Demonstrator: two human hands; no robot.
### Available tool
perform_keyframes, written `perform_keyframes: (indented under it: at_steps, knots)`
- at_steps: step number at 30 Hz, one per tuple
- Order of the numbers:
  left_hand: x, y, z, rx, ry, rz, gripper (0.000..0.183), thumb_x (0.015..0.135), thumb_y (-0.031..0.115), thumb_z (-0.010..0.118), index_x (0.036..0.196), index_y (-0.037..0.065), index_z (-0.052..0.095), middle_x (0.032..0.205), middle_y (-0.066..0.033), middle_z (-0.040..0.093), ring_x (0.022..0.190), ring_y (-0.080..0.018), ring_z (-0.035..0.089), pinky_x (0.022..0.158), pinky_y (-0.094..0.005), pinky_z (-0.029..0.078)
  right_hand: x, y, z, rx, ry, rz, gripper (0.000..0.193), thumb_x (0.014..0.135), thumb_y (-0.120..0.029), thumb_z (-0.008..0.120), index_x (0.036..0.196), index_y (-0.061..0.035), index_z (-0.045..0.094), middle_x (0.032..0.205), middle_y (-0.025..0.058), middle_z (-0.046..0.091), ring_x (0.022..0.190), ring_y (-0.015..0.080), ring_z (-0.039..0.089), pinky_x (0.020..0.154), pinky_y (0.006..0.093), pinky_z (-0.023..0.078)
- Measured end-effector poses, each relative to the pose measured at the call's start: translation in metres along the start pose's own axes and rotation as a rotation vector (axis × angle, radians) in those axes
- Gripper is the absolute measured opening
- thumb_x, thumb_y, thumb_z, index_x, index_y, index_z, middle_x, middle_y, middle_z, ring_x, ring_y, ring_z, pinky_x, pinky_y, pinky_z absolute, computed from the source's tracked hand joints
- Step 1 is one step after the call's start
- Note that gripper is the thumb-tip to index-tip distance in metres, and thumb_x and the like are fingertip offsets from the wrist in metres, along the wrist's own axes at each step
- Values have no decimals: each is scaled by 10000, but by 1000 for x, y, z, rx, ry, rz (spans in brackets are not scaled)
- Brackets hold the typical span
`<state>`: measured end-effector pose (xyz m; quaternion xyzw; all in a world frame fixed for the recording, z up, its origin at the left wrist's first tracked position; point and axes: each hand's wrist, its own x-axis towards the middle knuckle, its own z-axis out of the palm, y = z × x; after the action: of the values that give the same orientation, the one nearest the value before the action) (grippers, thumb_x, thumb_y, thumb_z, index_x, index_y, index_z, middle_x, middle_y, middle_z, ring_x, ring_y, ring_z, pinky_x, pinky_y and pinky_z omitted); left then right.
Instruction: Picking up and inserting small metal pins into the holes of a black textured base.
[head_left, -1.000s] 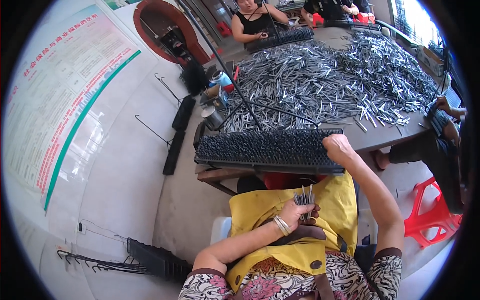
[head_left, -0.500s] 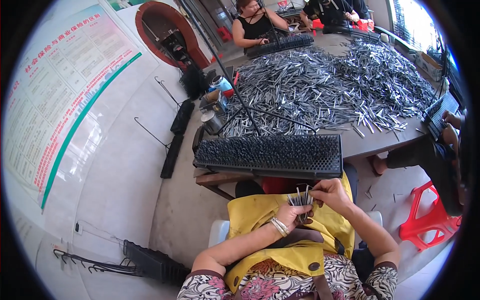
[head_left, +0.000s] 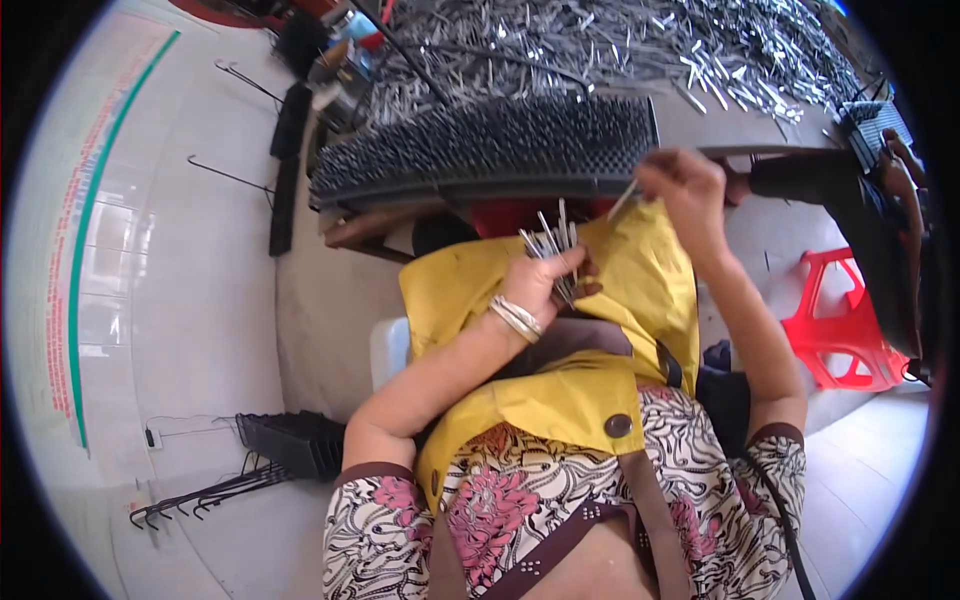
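Metal strips fan upward from the left hand, which I see curled around the bunch above the yellow apron. On my feed the right hand is raised near the right end of the black tray, its fingers pinched narrow on a single strip that slants down to the left; blur hides the exact grip from me. I make out dark pieces packed upright in the tray, with bare holes near its right end. Beyond it, a loose heap of strips covers much of the worktop. Off to the right, I have a red stool near another person's leg.
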<state>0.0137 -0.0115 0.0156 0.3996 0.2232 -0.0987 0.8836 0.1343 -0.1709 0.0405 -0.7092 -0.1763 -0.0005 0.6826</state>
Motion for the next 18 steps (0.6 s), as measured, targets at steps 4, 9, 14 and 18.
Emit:
perform_keyframes:
  at_steps: [4, 9, 14, 18]
  knots:
    - [8, -5, 2, -47, 12, -32, 166, 757, 58, 594, 919, 51, 561, 750, -41, 558, 679, -174, 557, 620, -386, 512, 29, 21, -12, -95, 191, -61, 119, 754, -42, 610, 843, 36, 595, 702, 28, 593, 567, 62, 514, 520, 182, 414]
    - [1, -4, 7, -44, 49, -30, 162, 754, 42, 588, 912, 57, 561, 749, -33, 548, 677, -166, 547, 615, -382, 512, 54, 41, -1, -198, 204, -383, 115, 749, -53, 626, 842, 9, 600, 712, 19, 607, 597, 60, 528, 554, 181, 424]
    - [3, -5, 5, -59, 53, -8, 102, 743, 13, 595, 839, 28, 565, 738, -49, 562, 671, -181, 566, 615, -383, 529, 66, 51, 11, -475, 174, -702, 106, 730, -27, 623, 817, 5, 573, 731, 93, 601, 623, 149, 562, 590, 232, 441]
    - [4, -4, 4, -85, 68, 3, 92, 739, 3, 598, 826, 16, 569, 740, -63, 576, 669, -197, 581, 608, -381, 537, 71, 50, 16, -568, 78, -837, 103, 715, -2, 611, 800, 7, 553, 769, 122, 580, 690, 277, 567, 610, 294, 449]
